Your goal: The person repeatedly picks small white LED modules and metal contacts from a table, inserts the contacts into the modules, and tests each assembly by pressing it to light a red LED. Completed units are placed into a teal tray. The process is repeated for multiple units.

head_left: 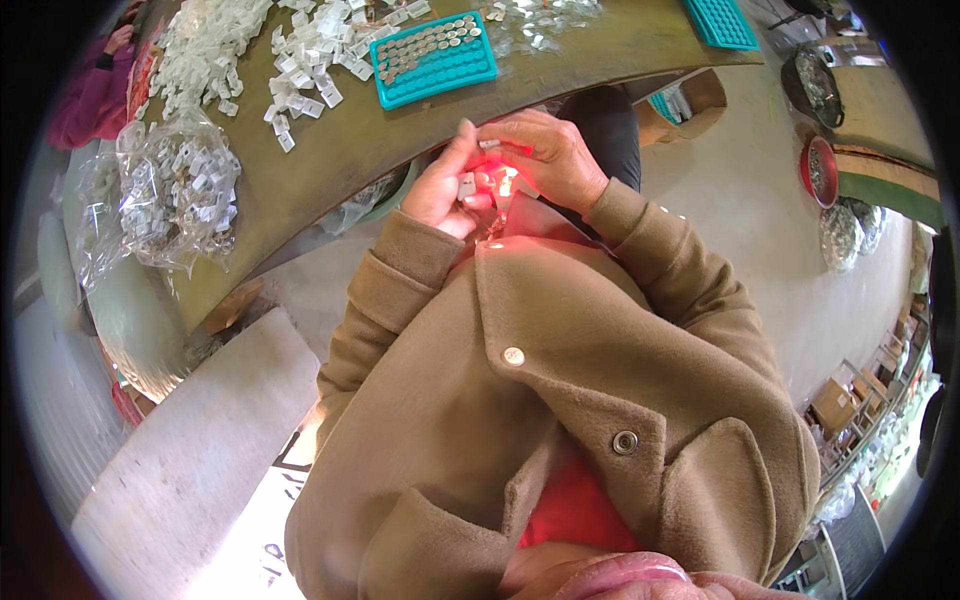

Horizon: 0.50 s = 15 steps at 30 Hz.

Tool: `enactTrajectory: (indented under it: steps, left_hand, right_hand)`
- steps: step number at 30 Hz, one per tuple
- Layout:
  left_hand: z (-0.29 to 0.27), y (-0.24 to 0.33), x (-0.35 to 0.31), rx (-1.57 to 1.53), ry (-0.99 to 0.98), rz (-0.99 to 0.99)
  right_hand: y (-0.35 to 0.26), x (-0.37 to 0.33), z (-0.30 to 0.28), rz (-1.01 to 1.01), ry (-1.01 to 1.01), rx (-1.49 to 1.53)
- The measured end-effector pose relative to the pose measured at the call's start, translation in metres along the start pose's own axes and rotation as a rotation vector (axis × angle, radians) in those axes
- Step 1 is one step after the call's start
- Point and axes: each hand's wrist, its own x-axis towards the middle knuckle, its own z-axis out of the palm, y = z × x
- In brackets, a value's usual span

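Note:
Both hands are close together just off the table's near edge. My left hand [437,193] is closed around a small white plastic piece [466,186], with its thumb pointing up. Just right of it, my right hand [552,148] has its fingers bent in a pinch, and a small pale part shows at the fingertips; its kind cannot be made out. A bright red light [506,182] glows between the two hands and tints the fingers. Beyond them on the table, a teal tray [432,93] holds rows of small round metallic discs, its near rows bare.
Loose white plastic pieces [310,80] are heaped on the table [290,190]. A clear bag [180,195] of similar pieces lies at the left. A second teal tray [722,25] stands far right. An open carton [700,105] and a red basin [819,172] are on the right. Another person's purple sleeve [90,100] shows far left.

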Motion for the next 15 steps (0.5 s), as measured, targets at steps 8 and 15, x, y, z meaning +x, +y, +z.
enactTrajectory:
  steps: [8, 15]
  left_hand:
    - [0.001, -0.007, 0.012, 0.399, 0.138, 0.151]
    - [0.018, -0.006, 0.013, 0.679, 0.225, 0.343]
  right_hand:
    - [0.028, -0.009, -0.041, -0.128, 0.241, -0.264]
    - [0.035, 0.017, -0.045, -0.151, 0.146, -0.617]
